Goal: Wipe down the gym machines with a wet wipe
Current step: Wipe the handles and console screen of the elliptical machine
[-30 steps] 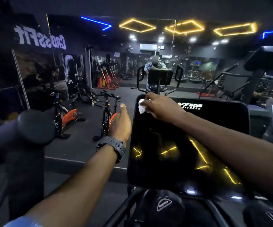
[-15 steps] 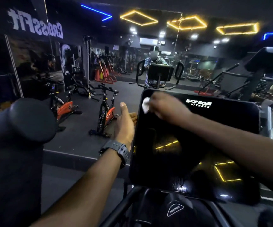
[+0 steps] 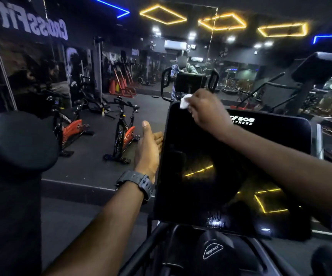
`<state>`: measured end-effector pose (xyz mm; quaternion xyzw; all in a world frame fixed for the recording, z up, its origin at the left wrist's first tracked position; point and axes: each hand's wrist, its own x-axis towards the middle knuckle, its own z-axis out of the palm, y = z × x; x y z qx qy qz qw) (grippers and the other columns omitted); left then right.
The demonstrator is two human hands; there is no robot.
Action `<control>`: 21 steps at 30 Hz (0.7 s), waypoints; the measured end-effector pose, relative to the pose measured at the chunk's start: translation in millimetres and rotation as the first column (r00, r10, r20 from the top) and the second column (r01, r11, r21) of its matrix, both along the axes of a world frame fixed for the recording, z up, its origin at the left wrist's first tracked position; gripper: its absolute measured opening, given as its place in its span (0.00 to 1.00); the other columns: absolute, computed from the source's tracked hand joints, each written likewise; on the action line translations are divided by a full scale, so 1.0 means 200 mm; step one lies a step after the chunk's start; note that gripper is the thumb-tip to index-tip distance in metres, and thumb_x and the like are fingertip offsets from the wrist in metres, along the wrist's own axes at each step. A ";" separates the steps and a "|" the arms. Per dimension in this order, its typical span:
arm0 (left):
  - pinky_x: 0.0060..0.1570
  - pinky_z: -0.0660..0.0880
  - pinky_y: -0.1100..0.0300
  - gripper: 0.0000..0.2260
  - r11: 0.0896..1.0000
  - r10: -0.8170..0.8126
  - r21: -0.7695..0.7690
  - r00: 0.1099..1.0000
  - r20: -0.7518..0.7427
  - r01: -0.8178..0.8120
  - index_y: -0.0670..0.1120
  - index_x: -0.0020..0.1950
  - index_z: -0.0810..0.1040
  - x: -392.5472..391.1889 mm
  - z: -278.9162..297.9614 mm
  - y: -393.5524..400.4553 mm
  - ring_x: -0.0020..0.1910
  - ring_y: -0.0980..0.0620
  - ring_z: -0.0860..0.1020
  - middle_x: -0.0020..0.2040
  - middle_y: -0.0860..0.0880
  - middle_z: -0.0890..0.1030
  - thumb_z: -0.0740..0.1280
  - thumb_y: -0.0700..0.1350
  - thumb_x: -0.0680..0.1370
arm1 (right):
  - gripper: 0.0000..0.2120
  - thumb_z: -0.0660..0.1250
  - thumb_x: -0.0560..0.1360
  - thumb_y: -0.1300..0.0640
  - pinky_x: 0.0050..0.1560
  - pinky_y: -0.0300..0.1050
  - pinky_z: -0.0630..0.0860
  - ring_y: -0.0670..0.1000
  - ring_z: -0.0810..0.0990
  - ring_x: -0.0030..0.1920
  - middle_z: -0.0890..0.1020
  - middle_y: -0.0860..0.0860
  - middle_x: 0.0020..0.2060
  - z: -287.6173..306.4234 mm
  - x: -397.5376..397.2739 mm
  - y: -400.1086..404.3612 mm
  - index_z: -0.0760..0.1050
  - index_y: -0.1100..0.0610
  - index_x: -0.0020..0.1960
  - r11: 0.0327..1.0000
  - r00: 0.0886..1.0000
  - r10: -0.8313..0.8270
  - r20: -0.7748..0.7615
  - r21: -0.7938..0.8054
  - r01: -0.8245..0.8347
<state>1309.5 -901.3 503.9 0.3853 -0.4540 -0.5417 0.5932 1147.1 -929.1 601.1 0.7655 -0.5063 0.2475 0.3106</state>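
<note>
A glossy black console screen (image 3: 211, 186) of a gym machine fills the centre, with a white brand logo near its top edge. My right hand (image 3: 207, 111) grips a small white wet wipe (image 3: 185, 102) and holds it at the screen's upper left corner. Beside the screen's left edge is my left hand (image 3: 149, 150), fingers straight, thumb up, fingertips touching the frame; a black watch sits on its wrist. Ceiling lights reflect yellow in the glass.
A round black padded handle (image 3: 19, 144) stands close at the left. A resistance knob (image 3: 213, 251) sits below the screen. Two orange spin bikes (image 3: 125, 136) stand on the dark floor ahead. A mirror wall behind them reflects a person and the machine.
My right hand with the wipe stays at the screen's upper left corner, shifting slightly up onto the edge. My left hand has moved closer, its fingers now reaching the screen's left side.
</note>
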 end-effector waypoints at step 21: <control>0.55 0.78 0.52 0.37 0.990 0.100 0.093 0.994 0.045 -0.104 0.48 0.45 0.82 0.03 -0.08 -0.06 0.51 0.50 0.81 0.47 0.48 0.85 0.43 0.71 0.77 | 0.13 0.63 0.75 0.60 0.53 0.52 0.76 0.58 0.76 0.55 0.77 0.55 0.54 -0.15 0.13 0.06 0.76 0.53 0.59 0.952 0.930 0.259 -0.260 0.229 -0.202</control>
